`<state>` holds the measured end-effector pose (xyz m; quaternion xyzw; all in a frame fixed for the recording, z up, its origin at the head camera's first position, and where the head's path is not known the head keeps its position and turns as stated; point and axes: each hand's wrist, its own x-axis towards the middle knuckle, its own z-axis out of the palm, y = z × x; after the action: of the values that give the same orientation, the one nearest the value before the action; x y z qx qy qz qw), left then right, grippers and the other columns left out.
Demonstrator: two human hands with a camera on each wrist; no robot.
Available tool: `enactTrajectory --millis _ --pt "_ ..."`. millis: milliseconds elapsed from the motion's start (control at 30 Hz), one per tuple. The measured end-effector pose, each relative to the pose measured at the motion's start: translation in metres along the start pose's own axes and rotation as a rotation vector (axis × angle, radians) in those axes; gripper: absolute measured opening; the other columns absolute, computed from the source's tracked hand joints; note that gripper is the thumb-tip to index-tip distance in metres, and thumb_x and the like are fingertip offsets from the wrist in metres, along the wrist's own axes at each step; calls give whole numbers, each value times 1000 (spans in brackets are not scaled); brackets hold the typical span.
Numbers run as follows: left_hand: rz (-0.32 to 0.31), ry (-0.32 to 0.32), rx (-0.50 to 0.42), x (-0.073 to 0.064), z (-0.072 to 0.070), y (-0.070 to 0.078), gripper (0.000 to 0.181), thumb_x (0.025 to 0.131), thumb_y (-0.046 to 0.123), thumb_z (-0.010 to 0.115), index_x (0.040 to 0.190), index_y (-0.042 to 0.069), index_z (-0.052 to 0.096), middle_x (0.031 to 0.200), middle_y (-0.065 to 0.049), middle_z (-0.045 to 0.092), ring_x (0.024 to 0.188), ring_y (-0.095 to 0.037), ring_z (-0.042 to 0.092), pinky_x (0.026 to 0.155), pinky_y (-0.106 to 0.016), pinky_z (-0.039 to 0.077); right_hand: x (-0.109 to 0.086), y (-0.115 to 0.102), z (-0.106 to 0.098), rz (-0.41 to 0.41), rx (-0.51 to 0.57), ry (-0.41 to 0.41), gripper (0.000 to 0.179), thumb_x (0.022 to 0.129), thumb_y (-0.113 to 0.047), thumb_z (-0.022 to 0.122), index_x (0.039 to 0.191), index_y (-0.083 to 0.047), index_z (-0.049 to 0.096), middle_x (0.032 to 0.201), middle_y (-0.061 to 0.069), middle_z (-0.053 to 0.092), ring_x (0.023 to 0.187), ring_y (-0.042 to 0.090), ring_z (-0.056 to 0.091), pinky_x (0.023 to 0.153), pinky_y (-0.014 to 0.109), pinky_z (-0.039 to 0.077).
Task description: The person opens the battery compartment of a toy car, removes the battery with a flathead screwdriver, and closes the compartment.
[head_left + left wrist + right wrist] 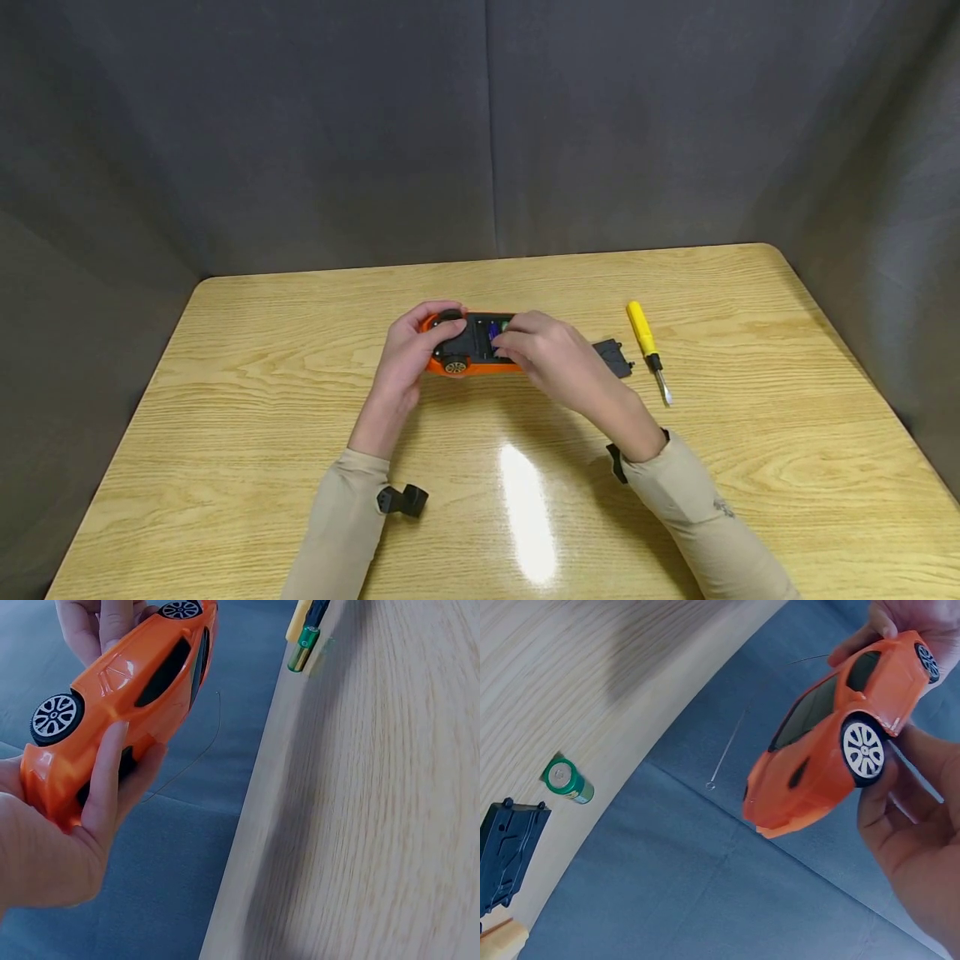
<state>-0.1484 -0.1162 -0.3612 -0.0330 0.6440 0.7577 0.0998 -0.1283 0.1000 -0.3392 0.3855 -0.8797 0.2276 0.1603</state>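
An orange toy car (480, 365) is held upside down above the wooden table. Around its end on the left, my left hand (405, 350) grips it, with the thumb across the black underside near a wheel. The battery compartment in the underside is uncovered, and a blue battery (492, 331) lies in it. My right hand (551, 354) reaches over the compartment, thumb and fingers curled at a green battery (506, 324); the hand hides the car's other end. Both wrist views show the orange body (124, 690) from its top side, with the right fingers (889, 802) behind a wheel.
Right of the hands lies a black battery cover (613, 357), beside a yellow-handled screwdriver (643, 332). Another green battery (568, 780) is on the table near the cover in the right wrist view. Dark cloth (337, 133) hangs behind the table's far edge.
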Motion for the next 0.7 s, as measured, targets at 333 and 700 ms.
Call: enactTrajectory --millis 333,700 --pt "-9 -3 13 1 -2 0 33 95 7 70 127 -2 68 128 -16 62 97 -27 70 60 -42 63 0 0 1 -71 -49 31 23 83 17 76 101 2 76 88 9 71 82 22 66 72 30 59" --pt "-15 -9 -28 2 -1 -3 32 96 8 69 126 -2 67 125 -14 63 97 -26 70 60 -41 63 1 -3 0 -17 20 29 11 92 -3 78 102 0 79 93 11 70 79 22 64 69 32 58"
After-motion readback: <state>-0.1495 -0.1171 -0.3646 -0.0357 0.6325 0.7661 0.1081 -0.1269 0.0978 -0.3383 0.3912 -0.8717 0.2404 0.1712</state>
